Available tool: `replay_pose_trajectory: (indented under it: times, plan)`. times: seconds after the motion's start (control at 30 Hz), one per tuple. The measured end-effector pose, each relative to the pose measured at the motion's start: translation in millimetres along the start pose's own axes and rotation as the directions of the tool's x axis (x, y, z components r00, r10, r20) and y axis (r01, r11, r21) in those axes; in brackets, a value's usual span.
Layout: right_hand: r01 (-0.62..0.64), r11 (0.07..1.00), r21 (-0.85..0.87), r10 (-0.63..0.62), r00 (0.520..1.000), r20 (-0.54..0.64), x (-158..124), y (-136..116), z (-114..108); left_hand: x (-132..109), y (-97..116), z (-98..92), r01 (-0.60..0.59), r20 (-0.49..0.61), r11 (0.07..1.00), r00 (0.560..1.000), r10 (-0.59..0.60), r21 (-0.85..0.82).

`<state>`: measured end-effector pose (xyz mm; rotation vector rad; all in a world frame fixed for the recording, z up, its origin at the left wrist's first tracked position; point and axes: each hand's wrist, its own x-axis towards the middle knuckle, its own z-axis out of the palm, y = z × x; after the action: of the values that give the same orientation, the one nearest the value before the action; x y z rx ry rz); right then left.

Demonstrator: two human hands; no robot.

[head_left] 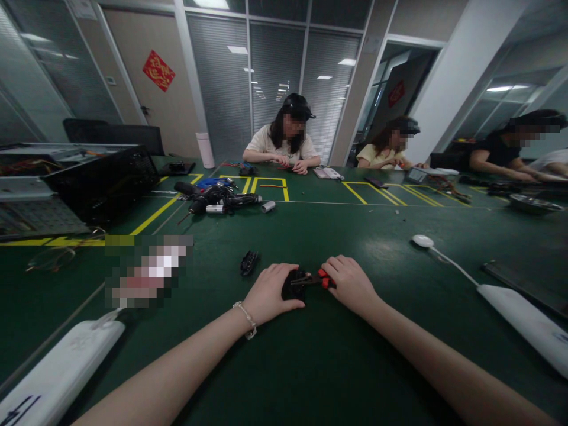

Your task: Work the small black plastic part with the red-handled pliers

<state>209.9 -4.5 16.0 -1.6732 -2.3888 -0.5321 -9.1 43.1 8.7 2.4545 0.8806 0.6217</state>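
My left hand (272, 291) is closed around a small black part (293, 290), holding it against the green table (275, 367). What kind of part it is, I cannot make out. Red-handled pliers (325, 278) are gripped in my right hand (352, 285), their dark jaws pointing left and reaching onto the black part. Whether the jaws pinch anything is too small to see. Left of my left hand lies another black piece (249, 262), shell-like, apart from both hands.
Open computer cases (102, 183) stand at the left, near a pair of glasses (51, 259). Tools and cables (217, 198) are heaped beyond my hands. White devices with cords lie at left (66, 367) and right (523, 319). Several people sit across the table, one person (284, 139) straight ahead.
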Motion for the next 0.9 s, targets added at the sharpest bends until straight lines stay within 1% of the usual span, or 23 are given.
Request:
replay_pose_trajectory:
  times: [0.13,0.33,0.57,0.9]
  plan:
    - [0.004,1.000,-0.026,-0.004,1.000,-0.003,0.0,-1.1,-2.2,0.0,1.1,-1.3,0.006,0.002,1.000,1.000,-0.006,0.000]
    - [-0.020,0.999,0.031,0.019,1.000,0.021,0.6,0.7,1.0,0.0,-0.5,-1.1,0.001,0.004,1.000,1.000,-0.001,0.002]
    - [0.000,1.000,-0.004,0.000,1.000,0.006,-0.2,1.2,2.9,0.5,-1.1,0.6,-0.005,-0.001,1.000,1.000,0.005,0.005]
    - [-0.013,0.999,0.036,0.013,1.000,0.008,0.0,2.4,3.0,-0.1,0.0,-1.5,0.012,0.010,1.000,1.000,-0.012,-0.005]
